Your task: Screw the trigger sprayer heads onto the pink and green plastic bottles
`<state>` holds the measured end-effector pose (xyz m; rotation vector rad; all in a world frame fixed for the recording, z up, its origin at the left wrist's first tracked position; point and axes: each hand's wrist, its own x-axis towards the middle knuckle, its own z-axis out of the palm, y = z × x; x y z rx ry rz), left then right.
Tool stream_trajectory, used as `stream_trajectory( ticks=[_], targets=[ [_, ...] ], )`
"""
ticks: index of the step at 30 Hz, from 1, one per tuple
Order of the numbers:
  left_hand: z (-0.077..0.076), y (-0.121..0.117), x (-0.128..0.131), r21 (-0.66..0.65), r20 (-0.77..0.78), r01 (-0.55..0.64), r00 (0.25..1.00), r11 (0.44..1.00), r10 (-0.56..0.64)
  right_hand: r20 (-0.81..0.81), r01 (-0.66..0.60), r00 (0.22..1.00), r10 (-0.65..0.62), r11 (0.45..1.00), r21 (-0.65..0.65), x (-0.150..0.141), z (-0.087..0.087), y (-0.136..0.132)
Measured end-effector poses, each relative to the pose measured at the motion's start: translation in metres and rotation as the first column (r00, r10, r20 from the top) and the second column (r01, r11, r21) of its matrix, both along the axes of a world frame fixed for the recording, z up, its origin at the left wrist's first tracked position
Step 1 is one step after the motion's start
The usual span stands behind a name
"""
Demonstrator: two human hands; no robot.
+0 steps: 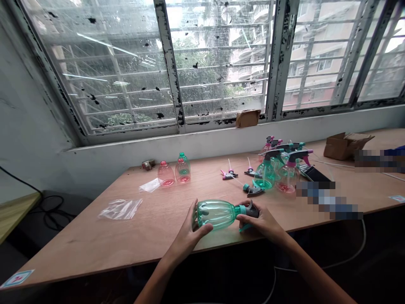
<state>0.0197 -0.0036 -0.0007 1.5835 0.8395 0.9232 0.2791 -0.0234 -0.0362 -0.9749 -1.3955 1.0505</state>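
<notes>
1. Filling the back: windows (221, 63) with peeling dark-edged frames, above a pale wall.
2. Table (126, 236): bare wood top below the windows, spanning most of the view. Stickers (18, 278) at its near left corner and right edge.
3. Cardboard box (338, 147): far right on the table, flaps up. Blurred-out patches cover the stuff next to it.
4. Complete spray bottles: bunched right of center, heads on. Standing green one (265, 175) and pink one (286, 177) in front, more behind; overlap hides the exact count. Dark flat thing (316, 174) just right of them, partly under a blurred patch.
5. Held green bottle (218, 213): on its side between both hands, at the table's near edge, neck to the right. Gray spray head (252, 209) sits at the neck, teal trigger underneath. Can't tell if it's fully seated.
6. Left hand (189, 236): wide grip cupped around the bottle's base, thumb on the near side.
7. Right hand (265, 223): narrow grip, fingers closed around the spray head.
8. Headless bottles: two pink (166, 173), one green (182, 156) behind the right-hand pink, all upright, back left.
9. Clear bag (122, 209): flat, left side. Smaller white bag (151, 185) near the pink bottles.
10. Loose spray heads: three lying left of the bunch, two pink-collared (229, 174), one teal-collared (254, 190).
11. Brown block (248, 118): on the sill.
</notes>
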Motion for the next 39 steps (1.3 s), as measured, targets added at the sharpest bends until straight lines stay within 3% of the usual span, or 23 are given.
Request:
stream_trajectory(
  ticks=[3, 7, 14, 22, 27, 33, 39],
  targets=[
    [0.003, -0.002, 0.001, 0.015, -0.041, -0.004, 0.999, 1.0, 0.004, 0.007, 0.0, 1.0, 0.0, 1.0, -0.004, 0.0, 0.001, 0.0],
    [-0.001, -0.003, 0.001, 0.085, 0.039, 0.055, 0.998, 0.995, -0.059, 0.001, 0.015, 1.0, -0.015, 1.0, -0.011, 0.001, 0.001, 0.0],
    [-0.002, 0.005, 0.0, 0.028, 0.025, 0.001, 1.0, 1.0, -0.002, -0.03, 0.008, 1.0, -0.008, 1.0, -0.014, 0.001, 0.003, -0.002],
    [0.001, -0.003, -0.004, -0.02, 0.103, 0.148, 0.984, 0.989, -0.145, -0.043, 0.014, 0.999, -0.015, 1.0, -0.01, 0.002, 0.001, -0.001],
    [-0.001, 0.002, -0.003, 0.004, 0.048, 0.059, 0.997, 0.998, -0.059, -0.009, 0.007, 1.0, -0.007, 1.0, -0.023, 0.001, 0.001, -0.001],
    [0.008, -0.005, -0.001, -0.018, 0.06, 0.088, 0.994, 0.996, -0.087, -0.034, 0.013, 0.999, -0.013, 1.0, -0.003, 0.001, 0.001, 0.0],
    [0.002, -0.002, -0.002, -0.047, 0.082, 0.059, 0.995, 0.997, -0.055, -0.013, 0.004, 1.0, -0.004, 1.0, -0.003, 0.001, 0.0, 0.0]
  ],
)
